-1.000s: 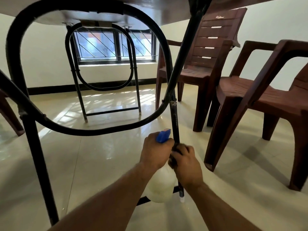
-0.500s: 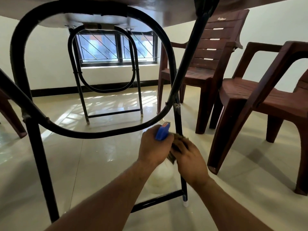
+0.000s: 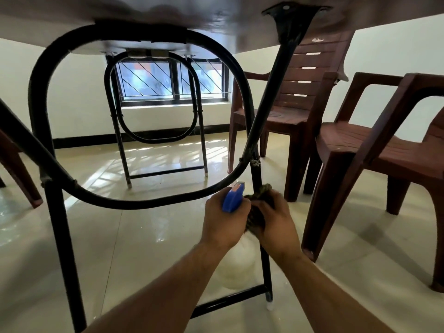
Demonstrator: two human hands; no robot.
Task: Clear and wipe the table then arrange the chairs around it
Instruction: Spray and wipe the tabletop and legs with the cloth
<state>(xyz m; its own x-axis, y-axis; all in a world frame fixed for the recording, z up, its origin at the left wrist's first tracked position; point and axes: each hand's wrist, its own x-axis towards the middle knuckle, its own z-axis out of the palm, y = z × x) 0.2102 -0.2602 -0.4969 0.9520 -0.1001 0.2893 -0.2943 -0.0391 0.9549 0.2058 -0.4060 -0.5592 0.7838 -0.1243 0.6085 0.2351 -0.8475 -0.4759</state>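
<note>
Right hand [image 3: 274,224] grips cloth [image 3: 257,213] against table leg [image 3: 256,175].

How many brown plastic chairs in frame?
3. Slatted-back chair right of centre; nearer chair at right edge; left-edge chair, only legs showing. More may be hidden.

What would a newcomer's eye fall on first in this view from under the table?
Low centre, the left hand grips a blue-topped spray bottle while the right hand holds a dark cloth round the black table leg. The looped black frame fills the left under the tabletop, and two brown plastic chairs stand at right.
</note>
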